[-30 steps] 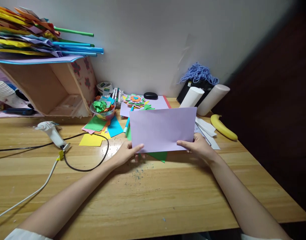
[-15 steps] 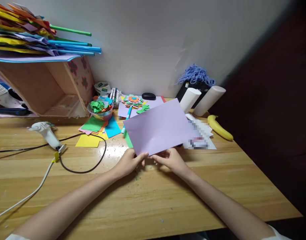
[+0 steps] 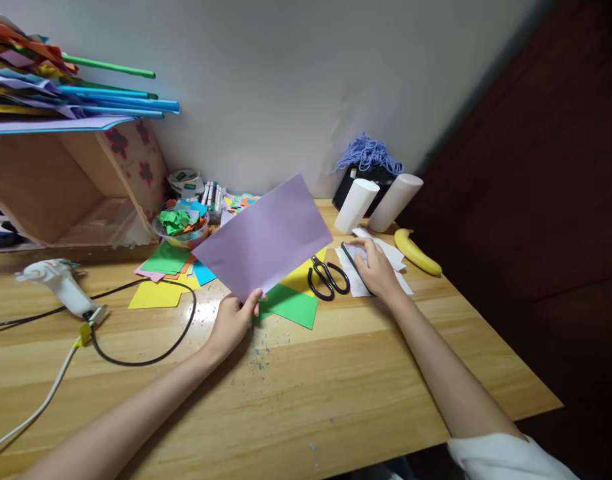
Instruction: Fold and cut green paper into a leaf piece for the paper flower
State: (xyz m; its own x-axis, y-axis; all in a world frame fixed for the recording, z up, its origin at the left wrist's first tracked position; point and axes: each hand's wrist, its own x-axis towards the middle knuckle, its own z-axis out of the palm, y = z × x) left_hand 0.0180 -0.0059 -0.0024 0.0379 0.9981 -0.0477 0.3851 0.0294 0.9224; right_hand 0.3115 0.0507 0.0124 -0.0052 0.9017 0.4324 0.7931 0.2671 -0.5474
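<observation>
A sheet of purple paper (image 3: pixel 266 237) is held up at a tilt above the table. My left hand (image 3: pixel 233 320) pinches its lower edge, thumb on the front and the other fingers behind it. On the right, my right hand (image 3: pixel 376 270) reaches over a smartphone (image 3: pixel 355 261) lying on white papers, its fingers curled around the phone's edges. Black-handled scissors (image 3: pixel 329 279) lie between my hands, their blades partly under the purple sheet. Green paper (image 3: pixel 293 305) and yellow paper (image 3: pixel 303 277) lie below the sheet, partly covered by it.
A bowl of paper scraps (image 3: pixel 181 227) and a yellow sheet (image 3: pixel 153 295) lie left. A glue gun (image 3: pixel 61 287) trails a looped black cable (image 3: pixel 136 363). White rolls (image 3: pixel 357 205) stand behind a banana (image 3: pixel 417 252). An open wooden box (image 3: pixel 136 173) stands at back left.
My right hand has left the purple paper and moved right onto the phone. My left hand keeps the sheet, now shifted left, uncovering the scissors. The view has turned slightly right.
</observation>
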